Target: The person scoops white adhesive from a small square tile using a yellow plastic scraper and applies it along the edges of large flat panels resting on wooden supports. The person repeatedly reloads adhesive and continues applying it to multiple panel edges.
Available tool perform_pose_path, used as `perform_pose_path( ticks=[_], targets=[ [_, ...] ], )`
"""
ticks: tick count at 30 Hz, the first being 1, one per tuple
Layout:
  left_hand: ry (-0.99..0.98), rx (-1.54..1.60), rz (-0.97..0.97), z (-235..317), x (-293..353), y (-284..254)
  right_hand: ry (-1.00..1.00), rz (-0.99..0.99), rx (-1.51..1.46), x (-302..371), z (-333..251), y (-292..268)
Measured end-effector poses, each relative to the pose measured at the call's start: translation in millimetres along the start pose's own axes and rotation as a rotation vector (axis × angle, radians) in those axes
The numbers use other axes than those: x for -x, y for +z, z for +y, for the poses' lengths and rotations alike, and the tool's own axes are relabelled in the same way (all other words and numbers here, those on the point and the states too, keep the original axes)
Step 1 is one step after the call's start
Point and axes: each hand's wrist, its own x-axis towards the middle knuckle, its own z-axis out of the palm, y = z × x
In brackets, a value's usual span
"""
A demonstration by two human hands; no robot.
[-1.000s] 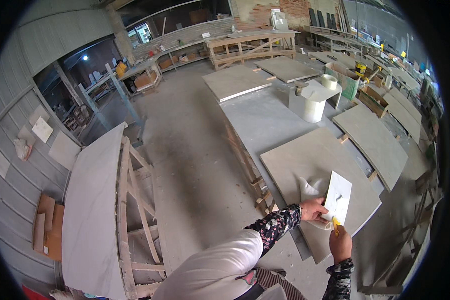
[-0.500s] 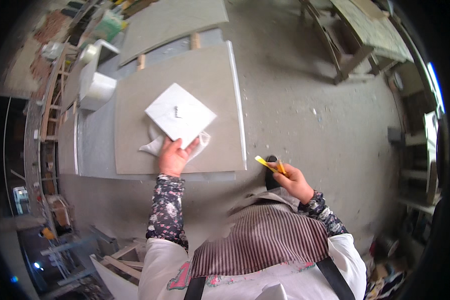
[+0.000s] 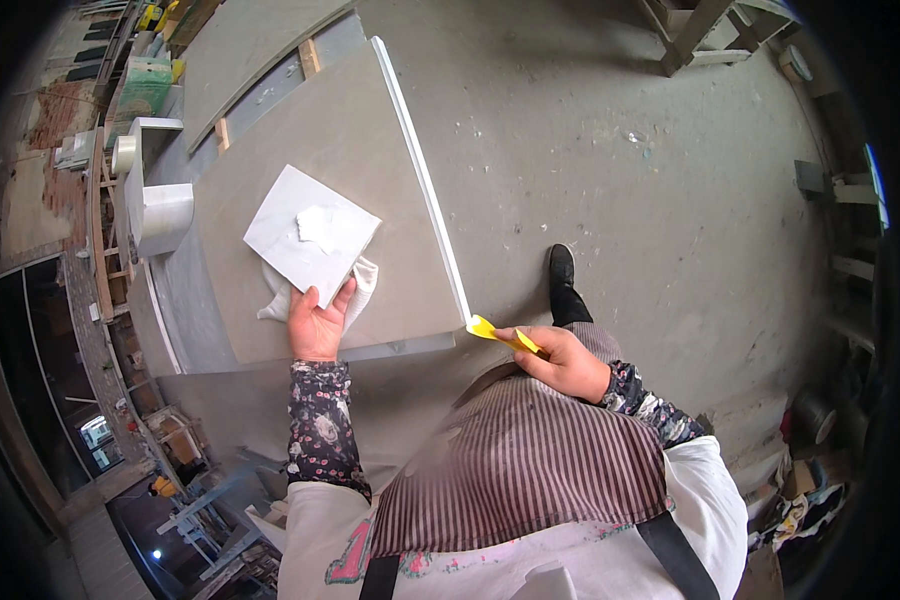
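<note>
Over there: tile (image 3: 320, 267) over near slab (image 3: 380, 165), paste (image 3: 316, 228) on tile, cloth (image 3: 363, 290) at tile's five o'clock. Scraper (image 3: 505, 335) at near slab's four o'clock corner, second slab (image 3: 255, 45) at eleven, cylinder (image 3: 165, 217) at nine.

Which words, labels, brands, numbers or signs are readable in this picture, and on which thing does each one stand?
No text can be read.
Tile, scraper, slab: no writing seen.
Green box: any marks too small and blurred.
Shirt: pink print, partly covered; no word readable.
</note>
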Motion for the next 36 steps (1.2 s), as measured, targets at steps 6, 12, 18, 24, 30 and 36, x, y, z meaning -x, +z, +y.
perform_pose_path(
  ticks=[6,12,18,24,30,36],
  targets=[
    [-0.004,0.012,0.034,1,2,2,0.065,-0.058,-0.037,-19,0,-13],
    [-0.008,0.002,0.072,1,3,-1,0.145,-0.120,-0.016,-63,-1,-41],
    [-0.075,0.138,0.159,4,3,3,0.156,-0.127,0.036,-128,-5,-73],
    [-0.041,0.059,0.273,6,0,27,0.088,-0.103,0.054,-201,-14,-104],
    [-0.097,0.014,0.459,7,-3,32,0.074,-0.108,0.080,-275,-29,-140],
    [-0.110,0.018,0.455,6,-1,34,0.022,-0.067,0.146,-337,-41,-167]
  ],
)
